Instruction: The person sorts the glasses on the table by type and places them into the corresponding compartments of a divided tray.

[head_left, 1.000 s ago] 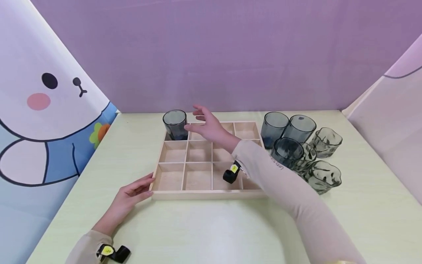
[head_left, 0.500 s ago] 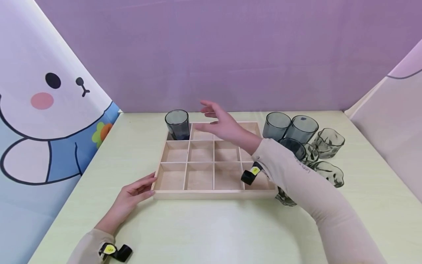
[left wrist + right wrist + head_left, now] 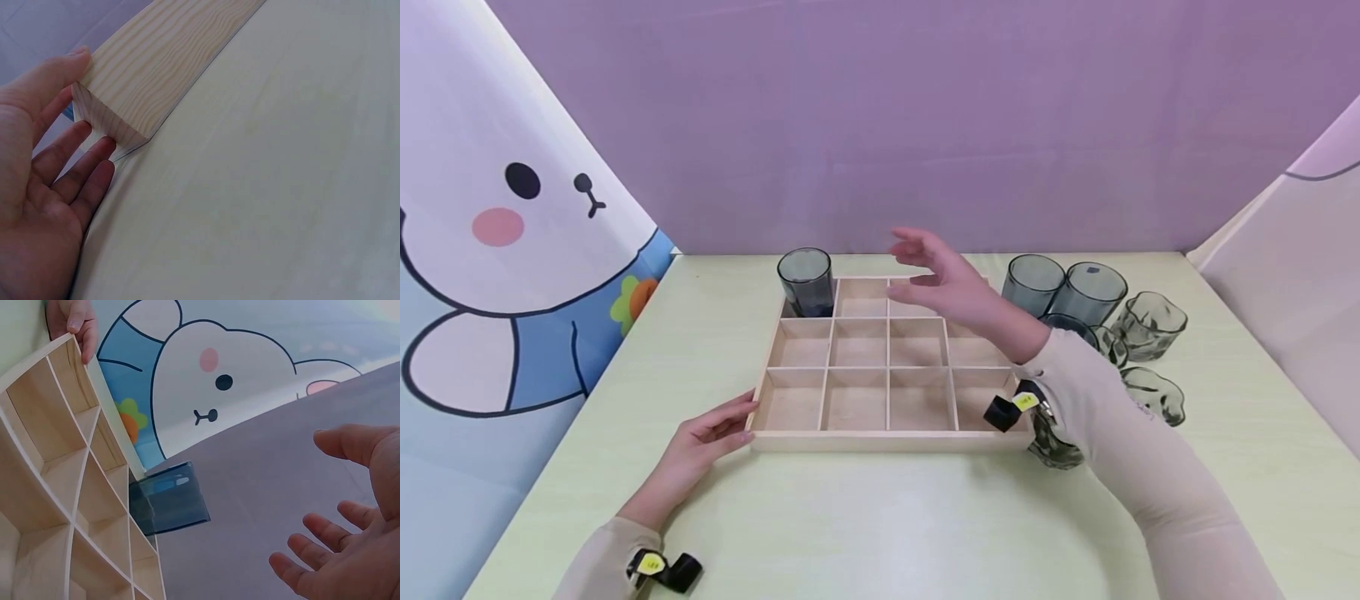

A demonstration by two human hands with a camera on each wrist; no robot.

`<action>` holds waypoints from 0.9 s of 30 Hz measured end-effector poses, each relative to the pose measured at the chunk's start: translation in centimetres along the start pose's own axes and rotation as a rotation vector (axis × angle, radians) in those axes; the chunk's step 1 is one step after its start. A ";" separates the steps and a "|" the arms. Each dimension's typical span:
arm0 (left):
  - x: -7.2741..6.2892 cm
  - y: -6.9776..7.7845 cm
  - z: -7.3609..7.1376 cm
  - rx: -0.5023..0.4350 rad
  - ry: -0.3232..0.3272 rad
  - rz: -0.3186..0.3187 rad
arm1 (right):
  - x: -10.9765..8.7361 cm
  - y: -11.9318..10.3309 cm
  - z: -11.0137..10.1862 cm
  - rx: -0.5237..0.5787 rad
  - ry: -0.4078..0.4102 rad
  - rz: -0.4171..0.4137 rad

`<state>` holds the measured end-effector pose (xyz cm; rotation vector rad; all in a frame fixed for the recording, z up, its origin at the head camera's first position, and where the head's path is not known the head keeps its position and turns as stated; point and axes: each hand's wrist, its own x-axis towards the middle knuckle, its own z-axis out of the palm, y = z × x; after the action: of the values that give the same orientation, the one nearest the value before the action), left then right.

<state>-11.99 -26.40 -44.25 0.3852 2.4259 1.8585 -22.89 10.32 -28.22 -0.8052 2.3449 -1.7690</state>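
Note:
A wooden compartment tray (image 3: 891, 442) lies on the table. One smoky grey-blue glass (image 3: 806, 283) stands upright in its far-left compartment. My left hand (image 3: 703, 442) holds the tray's near-left corner, thumb on the front wall and fingers against the side wall, as the left wrist view shows at the tray corner (image 3: 131, 106). My right hand (image 3: 958, 287) hovers above the back of the tray, fingers spread and bent, with nothing in it. In the right wrist view that hand (image 3: 350, 537) is apart from the glass (image 3: 172, 499).
To the right of the tray stand smooth smoky glasses (image 3: 1033, 283) and wavy clear-grey glasses (image 3: 1152, 323), close together and partly hidden by my right sleeve (image 3: 1120, 433). A purple backdrop (image 3: 880, 125) rises behind the table, with a cartoon-printed cloth (image 3: 535, 275) on the left.
My right hand has moved rightward, away from the glass in the far-left compartment. That glass stays upright in place. My left hand keeps its place on the tray corner.

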 end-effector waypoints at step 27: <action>0.0 -0.1 0.0 -0.006 0.008 0.025 | -6.5 -0.2 -5.6 -0.102 0.018 -0.027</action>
<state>-12.00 -26.44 -44.34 0.4104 2.4315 1.8803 -19.39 18.08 -27.72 -0.8424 2.4648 -1.6851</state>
